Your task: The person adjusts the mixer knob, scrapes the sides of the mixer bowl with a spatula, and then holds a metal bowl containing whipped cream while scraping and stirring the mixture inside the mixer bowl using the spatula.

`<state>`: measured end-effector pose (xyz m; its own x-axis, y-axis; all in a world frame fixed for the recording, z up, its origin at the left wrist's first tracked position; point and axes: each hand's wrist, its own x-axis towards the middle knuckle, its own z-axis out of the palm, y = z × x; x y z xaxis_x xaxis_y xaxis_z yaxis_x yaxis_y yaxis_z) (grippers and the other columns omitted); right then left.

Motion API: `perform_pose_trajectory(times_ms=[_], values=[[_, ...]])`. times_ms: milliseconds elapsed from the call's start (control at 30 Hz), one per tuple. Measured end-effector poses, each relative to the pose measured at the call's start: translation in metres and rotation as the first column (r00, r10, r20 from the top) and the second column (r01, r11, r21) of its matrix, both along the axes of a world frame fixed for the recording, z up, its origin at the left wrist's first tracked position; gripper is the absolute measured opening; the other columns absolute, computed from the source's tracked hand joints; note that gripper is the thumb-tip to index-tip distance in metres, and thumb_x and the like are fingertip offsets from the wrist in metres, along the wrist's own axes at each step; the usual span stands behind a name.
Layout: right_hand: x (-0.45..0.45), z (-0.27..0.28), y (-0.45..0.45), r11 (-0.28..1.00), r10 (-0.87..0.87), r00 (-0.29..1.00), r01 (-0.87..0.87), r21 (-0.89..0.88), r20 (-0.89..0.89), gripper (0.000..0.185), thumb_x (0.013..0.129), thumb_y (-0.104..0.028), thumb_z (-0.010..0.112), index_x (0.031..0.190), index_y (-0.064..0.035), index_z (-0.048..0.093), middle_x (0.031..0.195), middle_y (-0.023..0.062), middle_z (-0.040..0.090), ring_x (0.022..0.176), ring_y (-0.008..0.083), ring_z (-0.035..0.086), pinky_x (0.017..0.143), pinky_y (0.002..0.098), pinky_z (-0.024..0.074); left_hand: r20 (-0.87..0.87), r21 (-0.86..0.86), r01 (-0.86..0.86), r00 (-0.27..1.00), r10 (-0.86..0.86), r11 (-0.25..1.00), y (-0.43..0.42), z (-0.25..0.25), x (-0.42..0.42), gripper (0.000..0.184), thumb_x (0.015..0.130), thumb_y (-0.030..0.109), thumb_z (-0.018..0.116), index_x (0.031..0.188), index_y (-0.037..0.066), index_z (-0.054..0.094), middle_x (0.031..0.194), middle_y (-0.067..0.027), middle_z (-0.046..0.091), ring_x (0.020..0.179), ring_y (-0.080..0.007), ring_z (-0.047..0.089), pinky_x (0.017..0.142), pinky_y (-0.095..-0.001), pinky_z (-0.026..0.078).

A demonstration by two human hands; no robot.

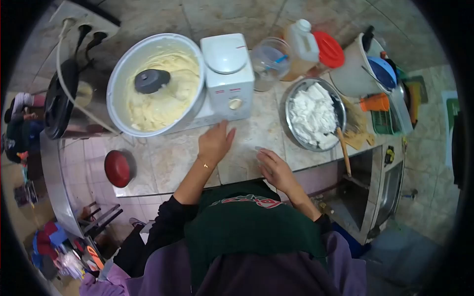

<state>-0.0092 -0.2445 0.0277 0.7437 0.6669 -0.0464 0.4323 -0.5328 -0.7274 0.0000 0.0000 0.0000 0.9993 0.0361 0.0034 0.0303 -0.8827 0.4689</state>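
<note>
My left hand [216, 143] is at the front of a white stand mixer [229, 93], its fingertips close to the base below the round knob [235, 104]; whether they touch it I cannot tell. Its fingers are stretched out and hold nothing. The white mixer bowl [114, 98] contains pale yellow, creamy batter [173, 106] around a dark grey hub [152, 81]. Over the tiled counter's front part hovers or rests my right hand [275, 170], fingers loosely bent and apart, with nothing in it. To its right is a metal bowl [290, 123] of white, fluffy cream [316, 116].
A wooden-handled utensil [343, 150] leans from the metal bowl past the counter edge. A red bowl [117, 168] sits at the front left. Behind stand a clear tub [269, 64], a jug [302, 44], a red lid [328, 49] and a white bucket [350, 74]. Another person [22, 130] is at far left.
</note>
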Motion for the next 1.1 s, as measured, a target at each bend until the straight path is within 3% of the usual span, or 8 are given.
perform_pose_trajectory(times_ms=[67, 100, 167, 233, 300, 600, 1000, 1100], values=[[0.002, 0.023, -0.008, 0.992, -0.126, 0.990, 0.125, 0.015, 0.063, 0.034, 0.076, -0.005, 0.064, 0.109, -0.0054, 0.056, 0.111, 0.0151, 0.054, 0.101, 0.0322, 0.055, 0.081, 0.0378, 0.0462, 0.043, 0.075, -0.164, 0.986, 0.161, 0.984, -0.012, 0.028, 0.023, 0.029, 0.084, 0.036, 0.056, 0.089, 0.007, 0.054, 0.075, -0.0130, 0.062, 0.069, -0.0303, 0.063, 0.059, -0.0425, 0.050], [0.008, 0.025, -0.037, 0.986, -0.169, 0.983, 0.169, 0.014, 0.071, 0.034, 0.076, -0.005, 0.064, 0.109, -0.0054, 0.056, 0.111, 0.0151, 0.054, 0.101, 0.0322, 0.055, 0.081, 0.0378, 0.0462, 0.051, 0.071, -0.120, 0.992, 0.117, 0.990, -0.034, 0.033, 0.036, 0.029, 0.084, 0.036, 0.056, 0.089, 0.007, 0.054, 0.075, -0.0130, 0.062, 0.069, -0.0303, 0.063, 0.059, -0.0425, 0.050], [0.017, 0.041, -0.074, 0.933, -0.324, 0.880, 0.357, -0.035, 0.348, 0.034, 0.075, -0.008, 0.065, 0.108, -0.0025, 0.055, 0.102, 0.0162, 0.056, 0.094, 0.0349, 0.054, 0.080, 0.0405, 0.0448, 0.090, 0.129, -0.183, 0.981, 0.173, 0.975, -0.036, 0.036, 0.049, 0.029, 0.085, 0.036, 0.054, 0.083, 0.007, 0.055, 0.073, -0.0121, 0.062, 0.067, -0.0300, 0.063, 0.056, -0.0430, 0.048], [0.032, 0.059, -0.109, 0.825, -0.387, 0.696, 0.554, -0.110, 0.605, 0.034, 0.076, -0.012, 0.066, 0.105, -0.0009, 0.054, 0.101, 0.0184, 0.054, 0.090, 0.0363, 0.053, 0.078, 0.0420, 0.0439, 0.169, 0.182, -0.174, 0.975, 0.143, 0.968, -0.036, 0.033, 0.054, 0.029, 0.085, 0.036, 0.054, 0.080, 0.008, 0.056, 0.072, -0.0113, 0.062, 0.063, -0.0298, 0.062, 0.052, -0.0421, 0.048], [0.044, 0.070, -0.143, 0.683, -0.385, 0.596, 0.697, -0.217, 0.705, 0.038, 0.076, -0.014, 0.066, 0.107, 0.0005, 0.049, 0.104, 0.0208, 0.052, 0.096, 0.0378, 0.052, 0.082, 0.0416, 0.0424, 0.158, 0.208, -0.162, 0.979, 0.130, 0.965, -0.033, 0.035, 0.056, 0.028, 0.085, 0.036, 0.054, 0.079, 0.008, 0.056, 0.072, -0.0108, 0.062, 0.062, -0.0294, 0.062, 0.052, -0.0415, 0.048], [0.077, 0.019, -0.224, 0.601, -0.669, 0.713, 0.686, -0.410, 0.211, 0.035, 0.079, -0.014, 0.061, 0.106, 0.0007, 0.046, 0.100, 0.0247, 0.056, 0.090, 0.0413, 0.057, 0.075, 0.0464, 0.0451, 0.164, 0.416, -0.132, 0.984, 0.069, 0.900, -0.039, 0.036, 0.066, 0.031, 0.087, 0.034, 0.052, 0.071, 0.009, 0.058, 0.062, -0.0101, 0.062, 0.052, -0.0264, 0.062, 0.046, -0.0370, 0.048], [0.060, 0.069, -0.226, 0.666, -0.663, 0.679, 0.727, -0.165, 0.317, 0.023, 0.080, -0.007, 0.059, 0.101, 0.0004, 0.053, 0.086, 0.0239, 0.059, 0.081, 0.0403, 0.059, 0.067, 0.0412, 0.0465, 0.214, 0.384, -0.172, 0.972, 0.094, 0.907, -0.042, 0.016, 0.070, 0.026, 0.086, 0.026, 0.052, 0.069, 0.007, 0.057, 0.060, -0.0115, 0.061, 0.049, -0.0261, 0.061, 0.045, -0.0353, 0.049], [0.047, 0.080, -0.233, 0.680, -0.669, 0.673, 0.726, -0.105, 0.317, 0.026, 0.082, -0.009, 0.060, 0.106, 0.0011, 0.057, 0.085, 0.0204, 0.062, 0.073, 0.0251, 0.062, 0.068, 0.0318, 0.0474, 0.178, 0.231, -0.212, 0.969, 0.173, 0.950, -0.041, 0.009, 0.068, 0.029, 0.087, 0.027, 0.052, 0.067, 0.006, 0.057, 0.058, -0.0141, 0.060, 0.052, -0.0294, 0.061, 0.048, -0.0388, 0.049]])
